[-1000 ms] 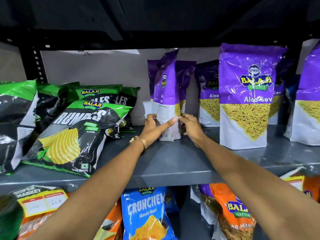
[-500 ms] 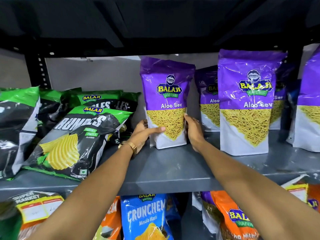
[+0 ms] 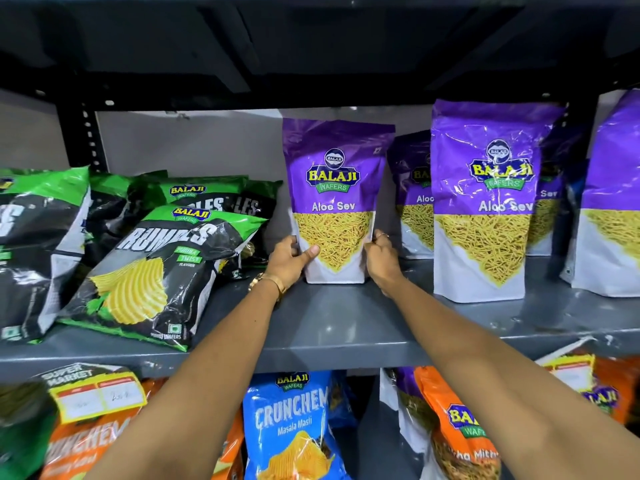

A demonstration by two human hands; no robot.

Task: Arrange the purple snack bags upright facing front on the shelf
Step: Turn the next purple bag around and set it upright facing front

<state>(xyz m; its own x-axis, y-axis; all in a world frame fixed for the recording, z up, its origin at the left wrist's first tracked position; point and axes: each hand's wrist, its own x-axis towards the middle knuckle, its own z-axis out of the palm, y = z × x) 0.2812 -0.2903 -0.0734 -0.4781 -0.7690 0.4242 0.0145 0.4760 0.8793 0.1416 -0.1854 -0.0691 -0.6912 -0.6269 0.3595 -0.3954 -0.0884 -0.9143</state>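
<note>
A purple Aloo Sev bag (image 3: pixel 335 181) stands upright on the grey shelf (image 3: pixel 329 327), its front facing me. My left hand (image 3: pixel 289 259) grips its lower left edge, thumb across the front. My right hand (image 3: pixel 381 258) grips its lower right edge. To the right stands a second purple bag (image 3: pixel 485 202), upright and front-facing, nearer the shelf edge. Behind it, partly hidden, are another purple bag (image 3: pixel 414 199) and one more (image 3: pixel 549 202). At the far right edge a further purple bag (image 3: pixel 613 202) is cut off by the frame.
Green and black Rumbles chip bags (image 3: pixel 156 271) lie slanted in a pile on the left of the shelf, close to my left hand. A dark shelf (image 3: pixel 311 46) hangs overhead. Below are a blue Crunchem bag (image 3: pixel 291 424) and orange bags (image 3: pixel 453 427).
One second ago the bag stood side-on between my hands; it has been turned front-facing. Since then both hands have stayed on its lower edges, and the view has moved closer.
</note>
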